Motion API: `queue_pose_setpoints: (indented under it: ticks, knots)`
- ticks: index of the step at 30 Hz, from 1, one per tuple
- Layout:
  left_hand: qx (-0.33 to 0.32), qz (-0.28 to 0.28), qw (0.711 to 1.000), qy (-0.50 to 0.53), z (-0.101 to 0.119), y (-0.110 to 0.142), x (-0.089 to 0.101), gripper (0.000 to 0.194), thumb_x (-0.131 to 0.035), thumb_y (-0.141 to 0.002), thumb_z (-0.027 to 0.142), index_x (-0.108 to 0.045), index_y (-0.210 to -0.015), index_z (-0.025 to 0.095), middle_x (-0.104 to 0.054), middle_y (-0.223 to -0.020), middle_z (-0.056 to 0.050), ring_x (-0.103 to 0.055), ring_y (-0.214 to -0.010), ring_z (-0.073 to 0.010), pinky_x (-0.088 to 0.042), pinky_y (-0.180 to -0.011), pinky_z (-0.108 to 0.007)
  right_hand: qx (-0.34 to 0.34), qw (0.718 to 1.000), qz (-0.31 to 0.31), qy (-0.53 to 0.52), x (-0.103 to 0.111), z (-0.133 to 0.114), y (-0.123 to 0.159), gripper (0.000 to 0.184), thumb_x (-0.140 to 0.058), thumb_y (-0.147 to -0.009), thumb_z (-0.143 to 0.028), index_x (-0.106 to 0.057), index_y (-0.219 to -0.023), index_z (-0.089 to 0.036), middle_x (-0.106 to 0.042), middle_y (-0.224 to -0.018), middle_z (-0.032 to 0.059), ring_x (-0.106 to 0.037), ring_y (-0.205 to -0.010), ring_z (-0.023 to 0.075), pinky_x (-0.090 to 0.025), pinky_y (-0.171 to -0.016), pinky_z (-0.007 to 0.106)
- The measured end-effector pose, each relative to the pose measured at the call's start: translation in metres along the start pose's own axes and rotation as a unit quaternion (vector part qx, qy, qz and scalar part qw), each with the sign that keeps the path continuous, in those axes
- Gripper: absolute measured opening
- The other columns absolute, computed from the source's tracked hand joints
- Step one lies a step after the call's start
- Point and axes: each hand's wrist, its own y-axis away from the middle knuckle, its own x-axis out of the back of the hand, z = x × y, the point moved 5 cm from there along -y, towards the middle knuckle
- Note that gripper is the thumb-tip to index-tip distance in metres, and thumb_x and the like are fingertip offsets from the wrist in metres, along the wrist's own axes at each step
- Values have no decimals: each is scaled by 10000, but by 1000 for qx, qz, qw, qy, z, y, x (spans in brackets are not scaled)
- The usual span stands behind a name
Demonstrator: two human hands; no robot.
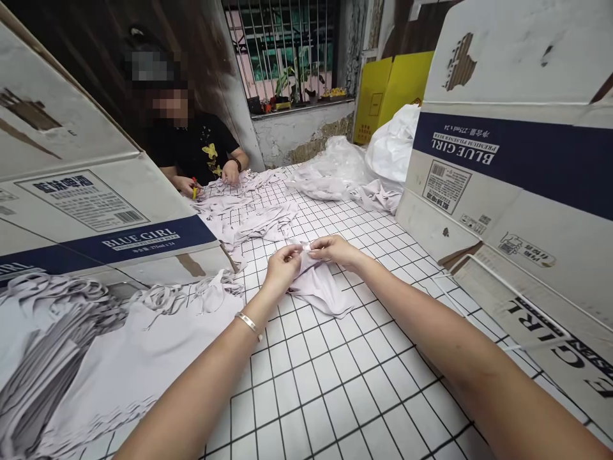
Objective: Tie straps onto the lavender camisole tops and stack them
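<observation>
Hands (283, 264) close together, both pinching pale lilac cloth (322, 289) — thin, softly creased, lower end spread on gridded tabletop (311, 383).

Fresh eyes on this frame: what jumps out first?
Likely the two big BLUE GIRL cartons: the left carton and the right carton, flanking the grid-patterned table. Between them, near the centre, the left hand and right hand pinch a pale cloth. At upper left, a co-worker wears a black top with yellow motifs.
</observation>
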Motion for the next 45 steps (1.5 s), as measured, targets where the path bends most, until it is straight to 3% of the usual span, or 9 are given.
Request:
queue_pose_setpoints:
  ticks: [3, 6, 8, 12, 16, 21, 28, 34, 45]
  knots:
    - [-99, -54, 978, -176, 10, 5, 11, 337, -536, -702, 87, -683, -986, 195, -620, -1014, -56, -554, -967, -191, -447, -885, -330, 6, 997, 34, 65, 11, -4, 2, 226, -777, -587, -202, -663, -777, -155, -645, -774, 7, -582, -699, 117, -469, -678, 252]
    - [-163, -243, 879, -377, 8, 18, 13, 305, -642, -651, 123, -710, -922, 247, -586, -1173, -47, -462, -1151, -271, -332, -1008, -458, 52, 959, 131, 247, 23, -9, 25, 297, -779, -620, -327, -621, -824, -179, -621, -825, 14, -555, -729, 137, -434, -646, 254]
    - [-172, -287, 830, -445, 9, 23, 18, 147, -670, -696, 204, -718, -832, 235, -582, -1205, -50, -425, -1182, -303, -275, -1018, -513, 60, 930, 83, 354, 13, -2, 50, 370, -803, -589, -407, -604, -820, -196, -611, -801, 13, -541, -713, 153, -405, -607, 256]
    - [-143, -295, 878, -349, 42, 27, 21, 150, -590, -789, 297, -646, -726, 173, -640, -1018, -62, -521, -1030, -239, -373, -944, -412, 57, 914, -32, 401, -10, 15, 107, 213, -742, -676, -342, -596, -698, -188, -604, -746, 35, -537, -714, 172, -387, -605, 272]
    - [-1, -335, 931, -144, 87, 40, 26, 194, -579, -774, 324, -596, -689, 150, -570, -681, -21, -538, -671, -146, -442, -661, -280, -17, 991, -73, 107, 4, -3, 145, 237, -666, -769, -395, -615, -860, -182, -636, -790, 30, -571, -711, 151, -441, -643, 272]
    - [90, -346, 933, -44, 105, 60, 41, 218, -668, -720, 334, -633, -749, 121, -612, -747, -59, -566, -675, -150, -472, -661, -294, -51, 997, -49, -39, 31, -29, 175, 316, -737, -705, -446, -609, -801, -174, -551, -622, -22, -507, -603, 106, -447, -655, 270]
    - [-73, -76, 935, -339, 61, 149, 67, 204, -576, -810, 312, -594, -959, 173, -621, -929, -51, -571, -823, -179, -459, -782, -329, 2, 952, 185, 244, 26, 10, 251, 303, -679, -754, -472, -554, -779, -198, -527, -688, -11, -468, -627, 125, -398, -595, 268]
    - [-99, -118, 897, -414, 11, 272, 89, 312, -527, -856, 362, -541, -1122, 199, -564, -1090, -79, -551, -971, -233, -463, -863, -386, 4, 917, 78, 390, -64, 44, 338, 398, -743, -688, -524, -531, -847, -227, -582, -798, 13, -533, -745, 196, -425, -645, 316]
    - [11, -48, 887, -459, -24, 262, 89, 347, -533, -854, 260, -501, -1193, 192, -633, -925, -50, -608, -891, -230, -460, -788, -337, 81, 830, 55, 550, -124, 47, 306, 255, -635, -814, -432, -608, -896, -192, -634, -886, 72, -571, -814, 222, -403, -663, 305]
